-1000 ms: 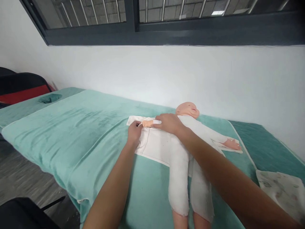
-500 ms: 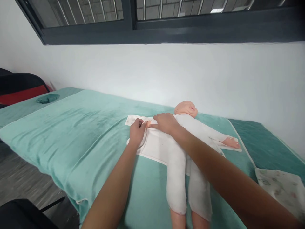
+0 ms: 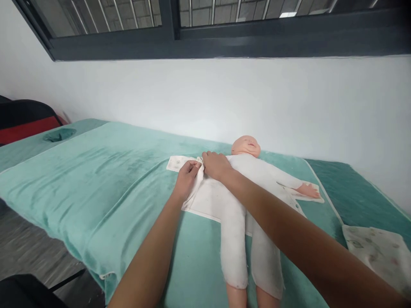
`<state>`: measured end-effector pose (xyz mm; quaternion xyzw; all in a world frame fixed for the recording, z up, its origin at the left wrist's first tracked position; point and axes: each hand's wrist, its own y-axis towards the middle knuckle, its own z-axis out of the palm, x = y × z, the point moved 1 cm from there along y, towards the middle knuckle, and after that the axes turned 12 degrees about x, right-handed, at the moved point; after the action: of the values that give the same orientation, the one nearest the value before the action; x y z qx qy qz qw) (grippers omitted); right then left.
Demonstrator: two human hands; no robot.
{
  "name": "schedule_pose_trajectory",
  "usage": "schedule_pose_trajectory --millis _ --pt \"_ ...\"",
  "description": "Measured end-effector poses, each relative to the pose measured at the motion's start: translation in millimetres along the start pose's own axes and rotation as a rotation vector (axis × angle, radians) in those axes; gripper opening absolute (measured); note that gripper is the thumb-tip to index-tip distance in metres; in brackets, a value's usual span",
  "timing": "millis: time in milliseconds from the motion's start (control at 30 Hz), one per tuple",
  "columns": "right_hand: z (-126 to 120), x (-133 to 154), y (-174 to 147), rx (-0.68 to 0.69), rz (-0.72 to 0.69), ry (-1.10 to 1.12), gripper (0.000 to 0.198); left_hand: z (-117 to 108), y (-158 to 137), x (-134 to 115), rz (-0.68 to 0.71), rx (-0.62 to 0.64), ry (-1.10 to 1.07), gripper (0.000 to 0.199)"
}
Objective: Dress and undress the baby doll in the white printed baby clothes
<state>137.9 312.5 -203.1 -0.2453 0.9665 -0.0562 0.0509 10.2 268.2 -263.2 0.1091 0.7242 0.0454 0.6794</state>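
Observation:
A baby doll (image 3: 233, 252) in white padding lies on its back, its bare head toward the wall. Beneath its trunk an opened white baby shirt (image 3: 208, 199) is spread out, with one printed cuff (image 3: 175, 162) lying off to the left. My left hand (image 3: 188, 177) is closed in a pinch on the shirt's edge, lifting a fold of it. Right beside it, my right hand (image 3: 216, 166) curls over the end of the doll's arm, fingertips closed on the bunched cloth. The doll's hand on this side is hidden by cloth and fingers.
A green cover (image 3: 105, 171) drapes the bed, which has a face hole (image 3: 59, 135) at its far left. A folded printed cloth (image 3: 375, 252) lies at the right. The wall and barred window run behind. A red and black chair (image 3: 28, 124) stands far left.
The shirt's edge has come up over the doll's near hand, which showed between my hands before. My left hand has shifted slightly right, and my right fingers have curled in toward the cloth.

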Motion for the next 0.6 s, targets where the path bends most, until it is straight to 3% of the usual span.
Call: schedule_pose_trajectory --millis 100,167,267,333,400,467,600 --pt "-3.8 -15.3 -24.8 -0.071 -0.033 0.13 0.028 -0.1 1.4 4.3 -0.044 -0.032 0.052 0.031" --pt "-2.1 -33.5 -49.3 -0.209 -0.001 0.337 0.029 0.9 1.9 5.5 -0.073 -0.045 0.136 0.031" --pt "12.9 -70.6 -89.0 -0.489 0.169 0.604 0.028 2.9 1.7 4.9 -0.093 -0.046 0.225 0.032" --pt "30.3 -96.6 -112.3 -0.629 0.354 0.695 0.031 4.6 1.6 3.7 -0.07 -0.023 0.256 0.033" --pt "49.6 -117.7 -129.9 -0.627 0.527 0.752 0.036 6.5 2.0 2.1 -0.049 -0.007 0.322 0.028" --pt "65.4 -130.1 -141.3 -0.514 0.633 0.827 0.041 9.0 3.0 -0.1 -0.045 -0.01 0.41 0.017" --pt "69.1 -129.1 -150.9 -0.361 0.651 0.922 0.051 17.8 6.7 -6.9 -0.029 -0.033 0.494 0.015"
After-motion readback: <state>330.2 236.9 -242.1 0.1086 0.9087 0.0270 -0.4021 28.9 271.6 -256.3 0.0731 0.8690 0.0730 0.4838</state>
